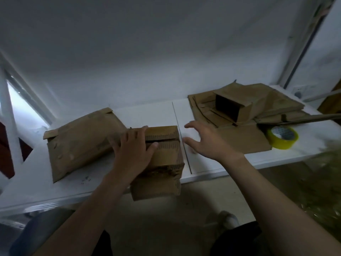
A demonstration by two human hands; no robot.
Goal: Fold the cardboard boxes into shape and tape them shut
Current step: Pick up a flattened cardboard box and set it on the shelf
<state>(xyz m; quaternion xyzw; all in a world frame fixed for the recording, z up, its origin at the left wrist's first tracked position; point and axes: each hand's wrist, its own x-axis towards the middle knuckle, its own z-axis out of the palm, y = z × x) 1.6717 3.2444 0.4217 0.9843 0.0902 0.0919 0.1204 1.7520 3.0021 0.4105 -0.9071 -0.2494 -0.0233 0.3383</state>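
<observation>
A folded brown cardboard box (166, 157) stands at the front edge of the white table (151, 115), its top flaps closed with a seam across them. My left hand (132, 148) lies flat on those flaps, fingers spread, pressing them down. My right hand (204, 141) hovers open just right of the box, fingers spread, holding nothing. A roll of yellow tape (282, 136) sits on the table at the right. A larger box (81, 141) lies to the left.
A pile of flattened cardboard (276, 102) with one half-formed open box (234, 106) on it occupies the back right of the table. A white wall stands behind. A window is at the far left. Floor and my legs show below the table edge.
</observation>
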